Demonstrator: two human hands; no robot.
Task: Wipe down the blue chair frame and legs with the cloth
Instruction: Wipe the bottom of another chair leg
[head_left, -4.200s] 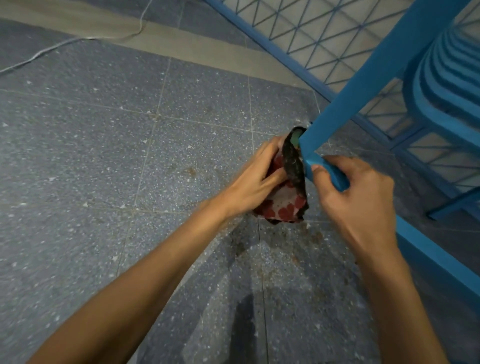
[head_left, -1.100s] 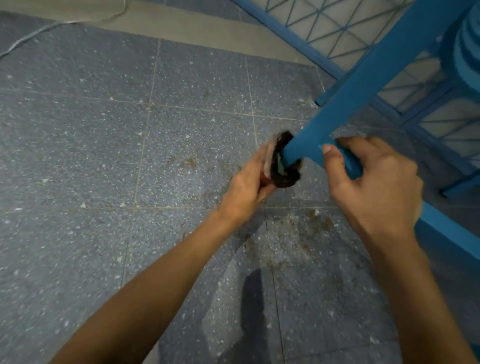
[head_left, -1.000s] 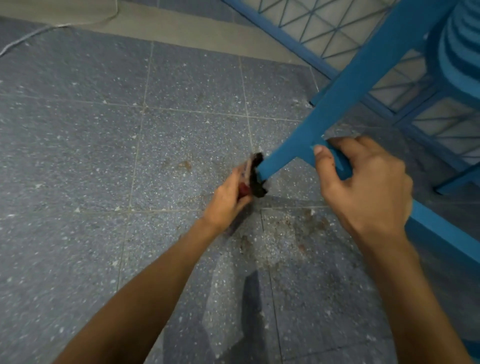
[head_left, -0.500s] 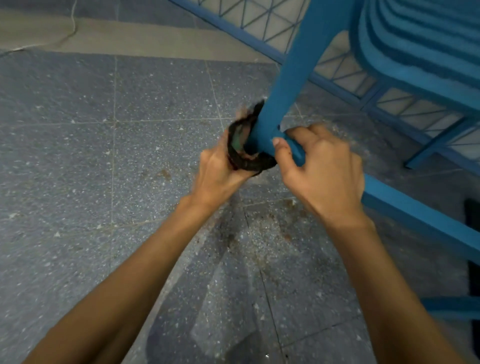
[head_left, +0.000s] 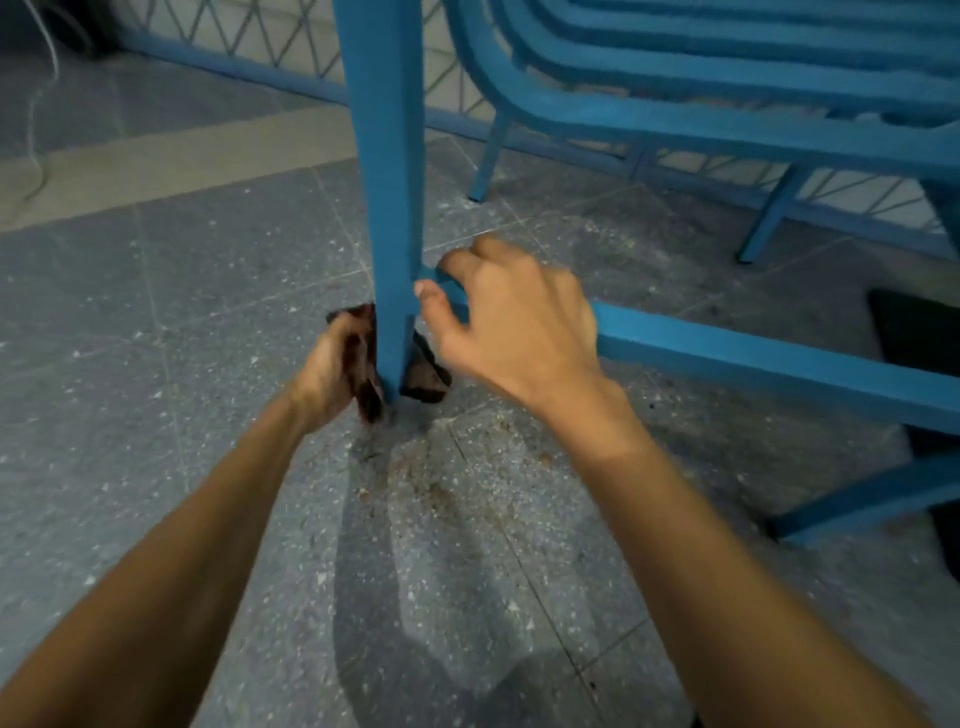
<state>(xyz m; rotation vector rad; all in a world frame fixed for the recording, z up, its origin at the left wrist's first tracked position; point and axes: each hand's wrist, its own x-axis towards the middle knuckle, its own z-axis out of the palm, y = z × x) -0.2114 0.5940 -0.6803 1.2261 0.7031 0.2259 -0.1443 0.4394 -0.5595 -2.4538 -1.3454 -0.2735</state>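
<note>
A blue chair leg (head_left: 387, 182) stands nearly upright in the middle of the view, its foot on the grey tiled floor. My left hand (head_left: 327, 371) grips a dark cloth (head_left: 423, 371) wrapped around the bottom of that leg, with cloth showing on both sides of it. My right hand (head_left: 511, 327) holds the blue crossbar (head_left: 753, 364) where it joins the leg, thumb and fingers curled round the bar. The slatted blue seat (head_left: 701, 78) fills the upper right.
Brown dirt specks (head_left: 436, 483) lie on the speckled floor tiles below the leg. A blue railing with diamond mesh (head_left: 249, 36) runs along the back. Other chair legs (head_left: 485, 161) stand behind. A white cable (head_left: 44, 104) trails at far left.
The chair leg has gone from slanted to nearly upright. My left hand slid the cloth down the leg to its foot. My right hand stays on the crossbar joint.
</note>
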